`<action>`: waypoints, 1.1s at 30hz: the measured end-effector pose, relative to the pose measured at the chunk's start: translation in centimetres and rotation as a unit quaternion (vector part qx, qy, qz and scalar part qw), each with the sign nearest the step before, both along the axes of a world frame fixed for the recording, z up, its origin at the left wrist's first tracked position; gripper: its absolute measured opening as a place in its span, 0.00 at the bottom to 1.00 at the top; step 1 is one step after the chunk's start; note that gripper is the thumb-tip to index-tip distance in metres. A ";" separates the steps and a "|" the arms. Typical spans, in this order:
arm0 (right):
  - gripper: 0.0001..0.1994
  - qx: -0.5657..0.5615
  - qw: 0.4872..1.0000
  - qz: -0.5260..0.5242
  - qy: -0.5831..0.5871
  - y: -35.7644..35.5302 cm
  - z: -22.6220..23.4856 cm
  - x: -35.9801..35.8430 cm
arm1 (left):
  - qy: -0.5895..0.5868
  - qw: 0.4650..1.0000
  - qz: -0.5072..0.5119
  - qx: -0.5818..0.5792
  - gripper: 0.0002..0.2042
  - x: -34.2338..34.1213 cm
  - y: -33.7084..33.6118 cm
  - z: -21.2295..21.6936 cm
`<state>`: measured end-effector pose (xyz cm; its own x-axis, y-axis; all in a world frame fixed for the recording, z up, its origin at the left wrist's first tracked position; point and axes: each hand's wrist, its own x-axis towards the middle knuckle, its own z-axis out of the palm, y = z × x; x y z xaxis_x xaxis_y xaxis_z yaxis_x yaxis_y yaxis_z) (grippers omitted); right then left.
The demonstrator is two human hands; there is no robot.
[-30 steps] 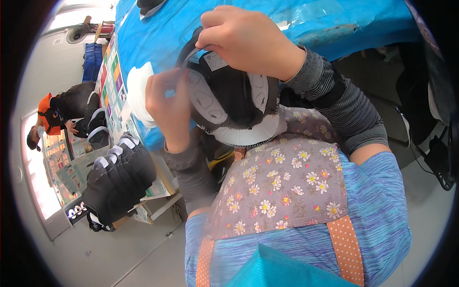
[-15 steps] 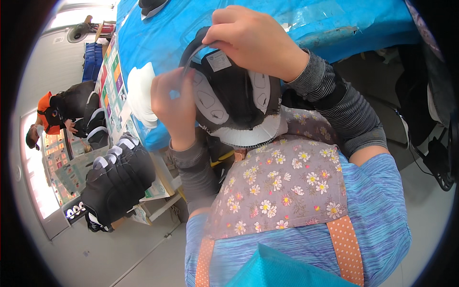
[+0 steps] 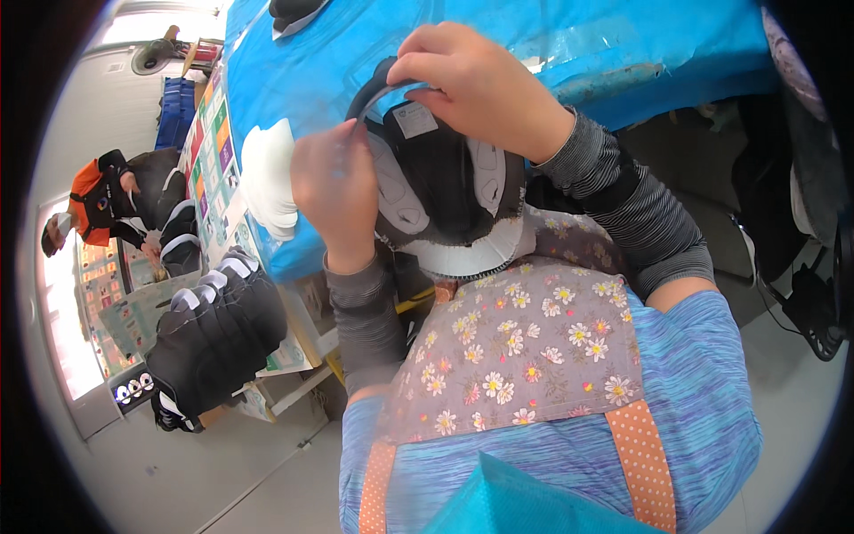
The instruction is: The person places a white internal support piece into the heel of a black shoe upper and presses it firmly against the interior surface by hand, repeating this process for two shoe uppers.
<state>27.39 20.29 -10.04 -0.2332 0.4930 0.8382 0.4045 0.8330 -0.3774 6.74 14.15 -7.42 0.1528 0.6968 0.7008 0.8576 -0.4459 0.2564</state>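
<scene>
Item 1: black and grey shoe upper (image 3: 445, 187), unfinished, white stitched lower edge, held in the air above the lap, just in front of the blue surface (image 3: 623, 44). A narrow dark strap (image 3: 378, 89) arches over its top.

Item 2: left hand (image 3: 334, 191). Raised upright on a bent forearm in a grey striped sleeve; fingers pressed together, pinching the left end of the strap against the upper's edge.

Item 3: right hand (image 3: 480, 84). Reaches over from the right, wrist bent downward; fingers curled and closed on the strap's top and the upper's rim near a small white label (image 3: 416, 118).

Step in hand, as judged: fitting or working the strap along the top of the upper. The next move likely calls for a steady 2-handed pinch and even tension so the strap seats without twisting.

Surroundings: stack of white moulded pieces (image 3: 267, 178) on the surface at left; pile of black uppers (image 3: 218, 343) lower left; floral apron (image 3: 516, 356) on the lap; 1 other person in orange and black (image 3: 107, 200) at far left.
</scene>
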 end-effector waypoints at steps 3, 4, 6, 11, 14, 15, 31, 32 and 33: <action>0.08 0.015 1.000 0.015 -0.006 -0.2 0.7 -0.2 | 0.011 1.000 -0.018 -0.003 0.06 0.6 0.2 0.6; 0.08 0.018 1.000 0.016 -0.007 -0.4 0.9 -0.4 | 0.021 0.999 -0.029 -0.008 0.06 0.7 0.2 0.8; 0.06 0.012 0.999 -0.028 -0.036 -0.6 1.2 -0.5 | 0.003 1.000 -0.022 -0.013 0.06 0.7 0.3 0.6; 0.05 0.008 0.998 -0.044 -0.053 -0.5 0.9 -0.5 | 0.008 1.000 -0.009 -0.003 0.04 1.0 0.3 0.5; 0.07 0.007 0.999 -0.031 -0.044 -0.7 1.3 0.1 | -0.012 1.000 0.004 -0.011 0.04 1.2 0.3 0.4; 0.07 0.000 0.999 -0.026 -0.036 -0.9 1.5 0.2 | -0.021 1.000 0.010 -0.007 0.04 1.1 0.2 0.4; 0.09 -0.011 0.997 -0.076 0.019 -0.7 -1.2 0.9 | -0.093 0.995 0.032 0.001 0.04 2.1 -0.3 0.3; 0.09 -0.008 0.998 -0.065 0.005 -0.9 -1.2 0.9 | -0.085 0.996 0.029 -0.006 0.05 2.0 -0.4 0.3; 0.09 -0.034 0.997 -0.069 0.013 -0.9 -1.2 0.9 | -0.090 0.995 0.032 -0.011 0.05 2.0 -0.4 0.4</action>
<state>28.29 19.36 -11.24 -0.1379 0.5756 0.8060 0.5034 0.7415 -0.4435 8.70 13.75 -7.07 -0.0180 0.7162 0.6976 0.8233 -0.3853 0.4168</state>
